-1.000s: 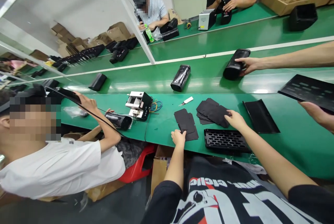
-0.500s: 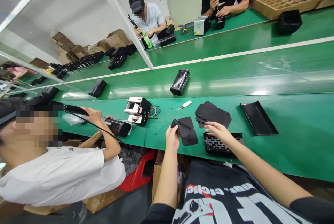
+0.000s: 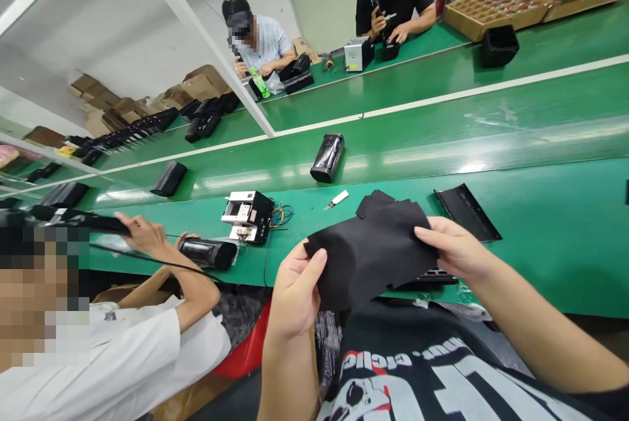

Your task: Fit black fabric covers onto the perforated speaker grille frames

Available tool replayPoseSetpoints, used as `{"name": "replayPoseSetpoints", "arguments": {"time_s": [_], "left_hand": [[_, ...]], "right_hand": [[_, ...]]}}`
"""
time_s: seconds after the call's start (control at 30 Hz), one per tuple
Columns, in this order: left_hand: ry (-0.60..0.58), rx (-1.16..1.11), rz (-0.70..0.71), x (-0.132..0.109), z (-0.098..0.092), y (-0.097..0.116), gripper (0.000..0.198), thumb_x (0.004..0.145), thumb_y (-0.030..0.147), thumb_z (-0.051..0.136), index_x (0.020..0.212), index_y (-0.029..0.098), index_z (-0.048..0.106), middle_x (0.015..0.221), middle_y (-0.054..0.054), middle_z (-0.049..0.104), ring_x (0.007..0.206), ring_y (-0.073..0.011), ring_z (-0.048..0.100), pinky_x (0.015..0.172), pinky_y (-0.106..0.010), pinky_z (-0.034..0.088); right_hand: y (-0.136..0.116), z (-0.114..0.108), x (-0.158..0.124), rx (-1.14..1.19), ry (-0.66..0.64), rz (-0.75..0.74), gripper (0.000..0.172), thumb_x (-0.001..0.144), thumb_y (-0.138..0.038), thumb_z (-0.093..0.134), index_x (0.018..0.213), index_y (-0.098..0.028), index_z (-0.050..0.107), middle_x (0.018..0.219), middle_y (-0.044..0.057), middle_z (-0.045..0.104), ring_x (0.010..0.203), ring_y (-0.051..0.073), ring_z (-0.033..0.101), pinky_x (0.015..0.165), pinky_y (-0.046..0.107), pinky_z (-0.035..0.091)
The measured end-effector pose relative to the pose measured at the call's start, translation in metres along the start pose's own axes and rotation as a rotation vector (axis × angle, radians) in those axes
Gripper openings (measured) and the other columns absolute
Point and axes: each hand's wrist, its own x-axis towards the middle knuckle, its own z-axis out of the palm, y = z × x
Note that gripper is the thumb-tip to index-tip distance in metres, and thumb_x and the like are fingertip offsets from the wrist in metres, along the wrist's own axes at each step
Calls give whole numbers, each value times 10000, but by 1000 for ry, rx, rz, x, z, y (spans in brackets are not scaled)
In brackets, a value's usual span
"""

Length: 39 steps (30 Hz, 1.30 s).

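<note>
A thin, cloth-like black sheet (image 3: 368, 264) is spread between my two hands, raised above the front edge of the bench. My left hand (image 3: 297, 290) pinches its left side, thumb on top. At the opposite side, my right hand (image 3: 459, 247) grips it between thumb and fingers. Behind it, part of a pile of similar black sheets (image 3: 376, 203) shows. The held sheet hides most of a perforated black panel (image 3: 437, 279), whose edge shows below my right hand. A black tray-shaped cover (image 3: 469, 213) lies beyond my right hand.
A white-handled tool (image 3: 339, 198) lies near a small black-and-white machine (image 3: 249, 217) with wires. On the green belt stands a glossy black housing (image 3: 327, 158). To my left, a co-worker in a white shirt (image 3: 122, 355) handles another housing (image 3: 209, 253). Two people work across the line.
Both hands have come up closer to me. My right hand, open over the perforated panel before, has closed on the sheet, which my left hand now holds stretched out with it.
</note>
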Motion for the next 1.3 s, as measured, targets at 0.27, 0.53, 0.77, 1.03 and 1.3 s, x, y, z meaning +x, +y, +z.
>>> {"name": "replayPoseSetpoints", "arguments": {"time_s": [0.27,0.53,0.77,1.03,1.3], "left_hand": [[-16,93,57,-27,0,12,438,688,268,641,1107,163,570,921,-109,669,897,-262,607,785,-391,497],[-12,116,91,-30,0,16,417,681,265,646,1086,181,595,928,-104,669,824,-244,629,691,-338,530],[-34,116,74,-35,4,21,396,681,264,647,1069,200,603,906,-93,672,815,-241,628,685,-335,523],[-29,289,51,27,-26,-18,500,769,297,535,1242,188,416,1053,-108,602,913,-215,586,761,-329,482],[510,1191,-384,108,-100,-168,464,656,250,642,1043,48,486,1136,-244,459,1094,-316,442,904,-413,340]], "right_hand": [[-32,16,-48,-244,-91,-185,273,773,-407,516,690,-204,677,592,44,647,582,176,619,530,275,507],[-33,21,-59,-404,65,-226,247,762,-405,521,837,-233,682,665,40,659,654,196,626,561,271,519],[-34,29,-65,-351,86,-262,219,782,-327,514,931,-276,667,793,23,678,775,214,630,593,291,522],[-8,-16,0,-444,215,-210,346,756,-388,541,1047,-208,597,913,41,660,811,202,615,693,312,499],[93,-131,83,-995,711,151,417,685,-212,510,1071,-58,540,886,151,642,835,266,598,770,391,443]]}}
